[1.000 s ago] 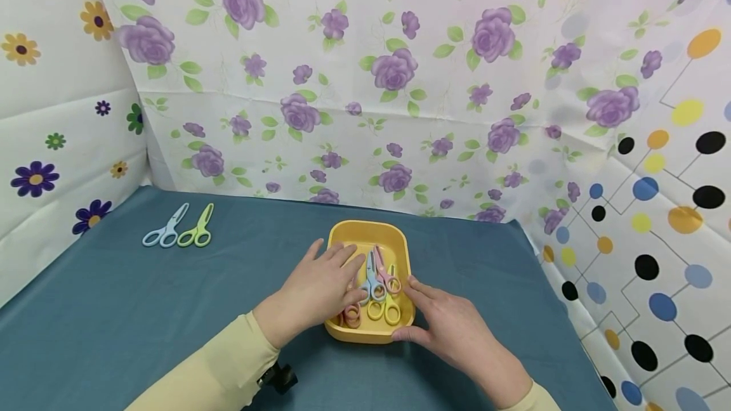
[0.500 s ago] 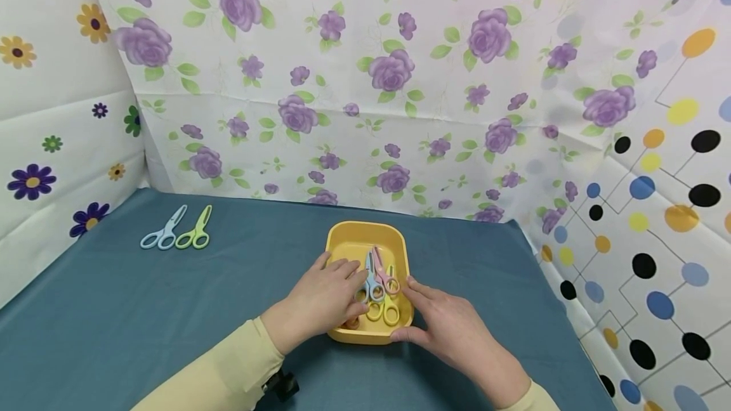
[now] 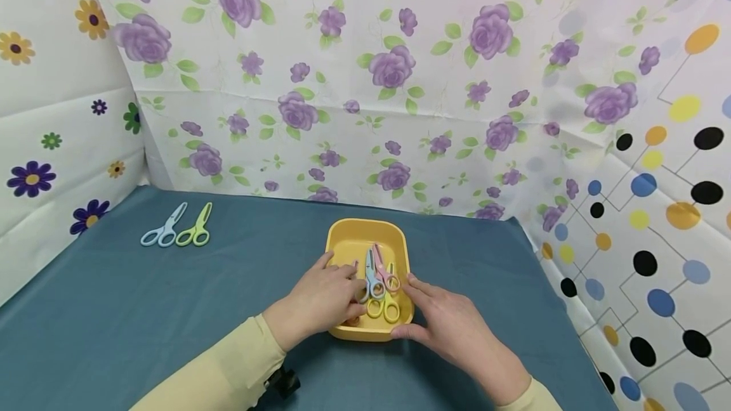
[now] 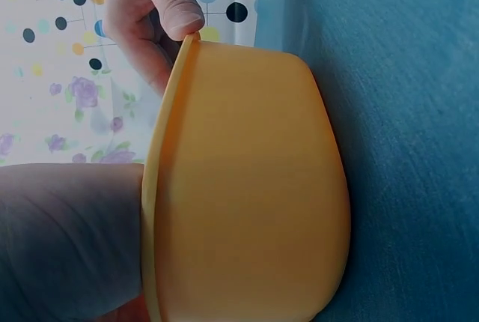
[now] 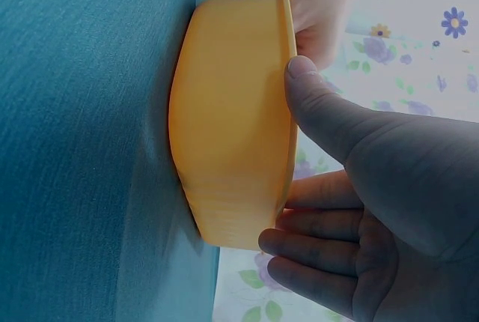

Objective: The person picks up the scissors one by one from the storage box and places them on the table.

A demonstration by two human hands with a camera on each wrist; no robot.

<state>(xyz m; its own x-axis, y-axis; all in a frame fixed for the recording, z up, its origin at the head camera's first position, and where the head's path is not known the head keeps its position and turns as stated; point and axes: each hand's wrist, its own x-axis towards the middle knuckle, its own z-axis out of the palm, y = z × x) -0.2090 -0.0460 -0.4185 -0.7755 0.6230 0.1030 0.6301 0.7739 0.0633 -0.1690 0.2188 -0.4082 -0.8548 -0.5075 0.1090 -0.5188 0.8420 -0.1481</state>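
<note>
A yellow plastic box point(image 3: 365, 333) holds several small scissors. Inside it lie blue scissors point(image 3: 374, 284), pink scissors point(image 3: 389, 279) and yellow scissors point(image 3: 391, 311). My left hand point(image 3: 320, 297) reaches over the left rim with bent fingers, low among the scissors. It covers most of an orange-pink pair, and its fingertips are hidden, so whether it grips that pair is unclear. With thumb and fingers spread around the front right corner, my right hand point(image 3: 451, 325) holds the box. In the right wrist view, the right thumb point(image 5: 303, 71) presses the rim and the fingers touch the wall.
At the back left of the blue-green tablecloth point(image 3: 245, 259), light blue scissors point(image 3: 165, 227) and green scissors point(image 3: 196, 227) lie side by side. A floral cloth point(image 3: 342, 113) hangs behind the table, with patterned cloths at both sides. A black device point(image 3: 283, 382) sits below the left wrist.
My left hand's fingers have bent further down into the box, over the orange-pink scissors, and the hand has shifted slightly right. The right hand stays at the corner.
</note>
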